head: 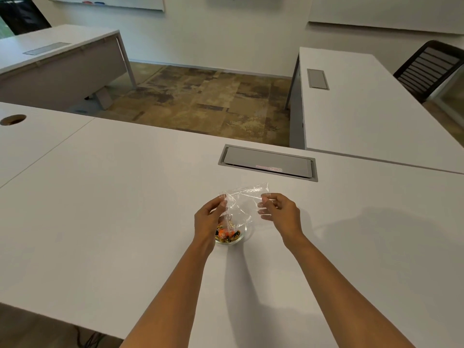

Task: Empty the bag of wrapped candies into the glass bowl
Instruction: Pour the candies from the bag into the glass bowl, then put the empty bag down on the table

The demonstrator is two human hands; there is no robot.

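A clear plastic bag (244, 198) hangs upside down over a small glass bowl (242, 234) on the white table. My left hand (208, 219) pinches the bag's left corner and my right hand (281, 209) pinches its right corner, both lifted above the bowl. Wrapped candies (227, 233), orange, gold and dark, lie in the bowl, and the bag's lower end droops into it. The upper part of the bag looks empty. My left hand hides the bowl's left side.
A grey cable hatch (267, 163) is set in the table (125, 209) just behind the bowl. A second white desk (364, 109) stands to the right with a black chair (431, 69) behind it. Another desk (50, 54) stands at the far left.
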